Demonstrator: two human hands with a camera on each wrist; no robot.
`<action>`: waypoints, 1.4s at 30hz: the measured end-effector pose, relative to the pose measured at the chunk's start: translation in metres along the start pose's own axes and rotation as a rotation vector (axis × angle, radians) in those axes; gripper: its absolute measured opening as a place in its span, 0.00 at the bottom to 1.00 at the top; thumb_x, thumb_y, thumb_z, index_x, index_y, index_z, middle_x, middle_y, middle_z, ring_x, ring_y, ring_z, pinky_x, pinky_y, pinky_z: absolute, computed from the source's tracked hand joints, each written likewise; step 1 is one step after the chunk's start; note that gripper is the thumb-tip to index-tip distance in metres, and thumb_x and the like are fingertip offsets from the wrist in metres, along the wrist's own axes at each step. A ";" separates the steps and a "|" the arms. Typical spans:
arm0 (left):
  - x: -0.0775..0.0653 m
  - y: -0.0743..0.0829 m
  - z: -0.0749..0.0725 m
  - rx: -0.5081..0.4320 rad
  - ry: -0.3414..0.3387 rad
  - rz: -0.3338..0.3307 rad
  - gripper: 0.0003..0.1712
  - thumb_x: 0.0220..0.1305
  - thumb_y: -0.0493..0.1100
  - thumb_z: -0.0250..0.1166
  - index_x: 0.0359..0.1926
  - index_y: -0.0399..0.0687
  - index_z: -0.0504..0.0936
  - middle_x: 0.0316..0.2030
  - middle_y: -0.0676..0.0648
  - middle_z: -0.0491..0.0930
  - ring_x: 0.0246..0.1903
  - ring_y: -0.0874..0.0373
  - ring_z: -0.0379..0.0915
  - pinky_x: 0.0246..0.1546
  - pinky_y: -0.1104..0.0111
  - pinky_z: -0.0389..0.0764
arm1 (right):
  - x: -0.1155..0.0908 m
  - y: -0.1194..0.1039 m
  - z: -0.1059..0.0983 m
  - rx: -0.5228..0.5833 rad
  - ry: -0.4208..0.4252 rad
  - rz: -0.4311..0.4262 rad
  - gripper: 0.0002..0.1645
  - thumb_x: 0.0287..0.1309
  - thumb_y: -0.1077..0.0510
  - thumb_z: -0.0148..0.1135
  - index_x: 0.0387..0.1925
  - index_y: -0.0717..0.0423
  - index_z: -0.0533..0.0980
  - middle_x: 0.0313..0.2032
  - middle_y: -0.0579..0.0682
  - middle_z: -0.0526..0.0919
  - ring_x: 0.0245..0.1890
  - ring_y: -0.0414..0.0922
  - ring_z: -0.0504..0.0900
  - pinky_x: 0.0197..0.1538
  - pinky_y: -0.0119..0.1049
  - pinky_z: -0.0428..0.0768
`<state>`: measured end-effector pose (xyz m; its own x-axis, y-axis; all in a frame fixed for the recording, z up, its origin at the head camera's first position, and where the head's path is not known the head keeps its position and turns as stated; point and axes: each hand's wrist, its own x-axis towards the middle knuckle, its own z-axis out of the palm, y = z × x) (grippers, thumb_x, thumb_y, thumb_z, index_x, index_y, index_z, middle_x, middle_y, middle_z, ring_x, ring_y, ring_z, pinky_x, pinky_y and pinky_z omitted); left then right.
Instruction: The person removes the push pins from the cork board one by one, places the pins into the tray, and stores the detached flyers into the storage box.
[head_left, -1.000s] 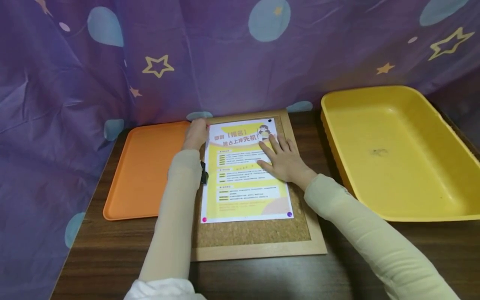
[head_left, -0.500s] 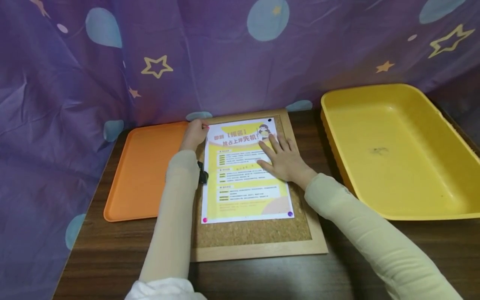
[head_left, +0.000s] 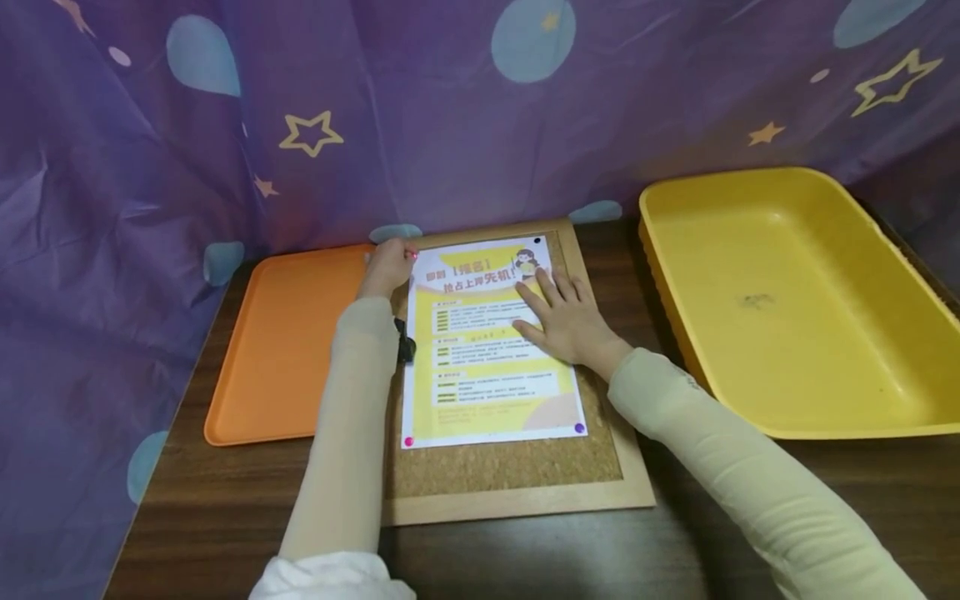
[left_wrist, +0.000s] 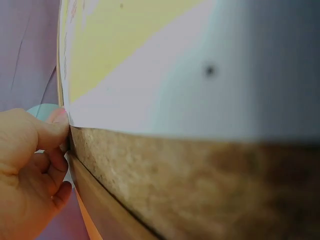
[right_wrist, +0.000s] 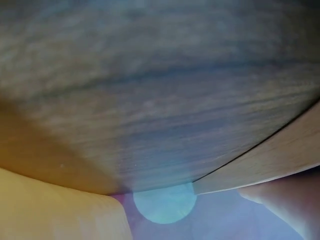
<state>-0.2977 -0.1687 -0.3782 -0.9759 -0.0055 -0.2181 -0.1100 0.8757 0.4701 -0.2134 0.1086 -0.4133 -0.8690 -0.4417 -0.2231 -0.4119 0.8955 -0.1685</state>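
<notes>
A yellow-and-white printed poster (head_left: 487, 408) lies on a wood-framed cork board (head_left: 510, 467). At its top left corner my left hand (head_left: 388, 265) pinches a pink pushpin (head_left: 415, 256) between thumb and finger, the other fingers curled in the left wrist view. Spread flat, my right hand (head_left: 573, 325) presses on the poster's right side, fingers reaching over the paper. A black pushpin (head_left: 537, 240) sits in the top right corner, a second pink pushpin (head_left: 408, 442) in the bottom left and a purple pushpin (head_left: 579, 428) in the bottom right.
Left of the board lies a flat orange tray (head_left: 270, 350), partly behind my left arm. A deep yellow bin (head_left: 667, 275) stands to the right. All rest on a dark wooden table (head_left: 195, 500), with a purple starry curtain (head_left: 435, 125) behind.
The left hand has shifted slightly at the corner, and the pink pushpin at its fingertips shows more clearly. The right hand stays in place on the poster.
</notes>
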 end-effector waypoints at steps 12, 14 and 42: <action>-0.004 0.001 -0.005 0.004 0.022 0.015 0.18 0.72 0.37 0.46 0.55 0.42 0.78 0.58 0.43 0.77 0.62 0.49 0.67 0.71 0.48 0.45 | 0.002 0.001 -0.001 0.000 0.020 -0.005 0.42 0.68 0.30 0.28 0.76 0.42 0.37 0.76 0.57 0.32 0.76 0.58 0.29 0.74 0.59 0.34; -0.005 0.000 -0.005 -0.019 0.027 0.018 0.19 0.72 0.37 0.46 0.56 0.42 0.78 0.58 0.43 0.77 0.62 0.49 0.67 0.71 0.49 0.45 | 0.002 0.001 -0.002 -0.002 0.019 -0.007 0.42 0.68 0.31 0.28 0.76 0.42 0.37 0.76 0.57 0.32 0.75 0.58 0.29 0.74 0.59 0.34; -0.028 0.000 -0.016 -0.460 0.121 0.087 0.18 0.71 0.39 0.53 0.54 0.30 0.75 0.50 0.34 0.77 0.41 0.49 0.71 0.34 0.74 0.69 | -0.001 0.000 0.001 0.032 0.023 -0.015 0.42 0.69 0.31 0.29 0.76 0.44 0.39 0.76 0.57 0.34 0.76 0.55 0.34 0.74 0.58 0.34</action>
<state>-0.2734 -0.1766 -0.3582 -0.9971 -0.0218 -0.0734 -0.0727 0.5712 0.8176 -0.2124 0.1088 -0.4145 -0.8690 -0.4535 -0.1978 -0.4165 0.8863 -0.2025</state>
